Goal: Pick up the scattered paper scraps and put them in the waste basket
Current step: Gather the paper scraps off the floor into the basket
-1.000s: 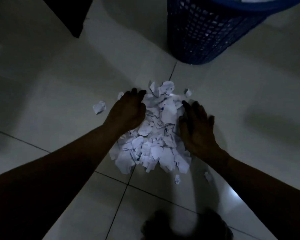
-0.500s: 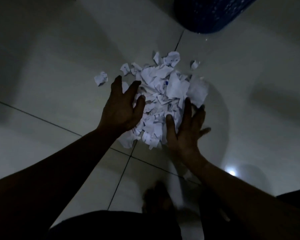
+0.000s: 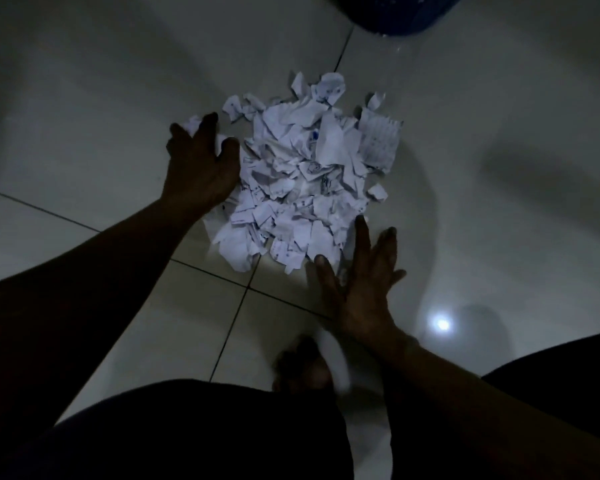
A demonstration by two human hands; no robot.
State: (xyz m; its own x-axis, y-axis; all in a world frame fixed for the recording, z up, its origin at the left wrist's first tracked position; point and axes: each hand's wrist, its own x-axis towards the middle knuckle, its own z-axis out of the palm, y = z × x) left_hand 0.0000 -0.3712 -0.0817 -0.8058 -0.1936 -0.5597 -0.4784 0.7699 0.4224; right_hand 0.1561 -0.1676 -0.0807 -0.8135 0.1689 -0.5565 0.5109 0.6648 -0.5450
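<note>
Left hand point(image 3: 201, 164): at the left edge of the pile, fingers spread and bent over a crumpled scrap point(image 3: 190, 124) lying just off the heap; can't tell if it's actually gripped or just covered. Right hand point(image 3: 361, 289): flat and wide, fingers straight and splayed, fingertips point(image 3: 360, 221) touching the near-right edge of the pile, holding nothing. Between the two hands sits the heap of torn paper scraps point(image 3: 302, 174), white with bits of blue ink, bunched together on the floor across a grout line. One bigger lined piece point(image 3: 378, 143) lies on the right side of the heap; a small loose scrap point(image 3: 376, 100) sits just beyond it, apart from the rest. Blue waste basket point(image 3: 402, 15) is past the far side of the pile, not touching it, only its base in frame. Floor point(image 3: 84, 98) is pale glossy tile, room very dim, one bright light reflection point(image 3: 439, 323) right of the right wrist. A dark shape that looks like a bare foot point(image 3: 302, 365) is near the right forearm; too dark to be sure.
</note>
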